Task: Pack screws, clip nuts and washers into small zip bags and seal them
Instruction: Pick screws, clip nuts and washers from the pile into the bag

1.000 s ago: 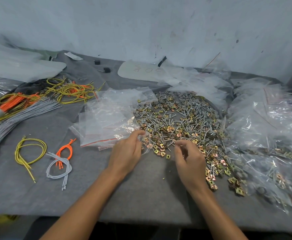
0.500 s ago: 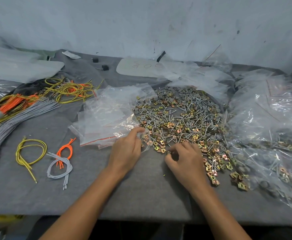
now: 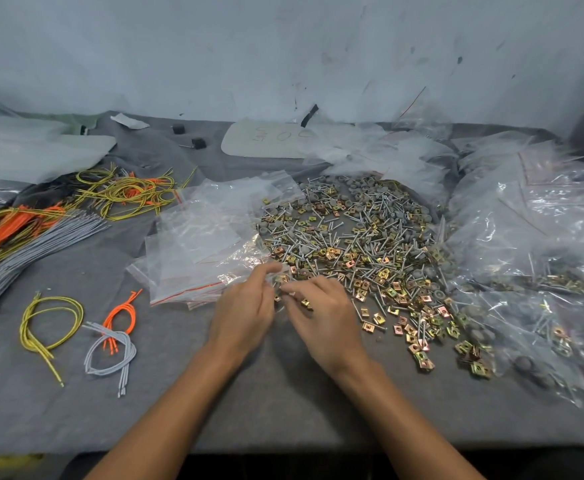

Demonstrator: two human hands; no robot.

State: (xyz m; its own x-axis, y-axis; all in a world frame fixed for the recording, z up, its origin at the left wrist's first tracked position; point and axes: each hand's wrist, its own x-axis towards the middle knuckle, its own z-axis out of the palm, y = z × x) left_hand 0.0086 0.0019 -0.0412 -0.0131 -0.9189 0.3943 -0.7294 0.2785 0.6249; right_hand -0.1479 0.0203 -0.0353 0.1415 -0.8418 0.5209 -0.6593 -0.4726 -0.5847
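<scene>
A wide heap of screws, brass-coloured clip nuts and grey washers point(image 3: 356, 244) lies on the grey cloth. My left hand point(image 3: 245, 313) pinches a small clear zip bag point(image 3: 278, 280) at the heap's near-left edge. My right hand point(image 3: 325, 317) has its fingertips at the bag's mouth, closed on small parts; a clip nut shows by its fingers. A stack of empty zip bags point(image 3: 207, 237) with red seal lines lies just left of the heap. Filled bags point(image 3: 533, 278) are piled at the right.
Bundles of grey, orange and yellow-green wires point(image 3: 23, 230) lie at the left, with three small wire loops point(image 3: 110, 341) nearer me. A white card point(image 3: 266, 140) and large plastic bags sit at the back against the wall. The table's front edge runs below my forearms.
My right hand has moved left from the heap to the small bag in my left hand. The left hand has stayed in place.
</scene>
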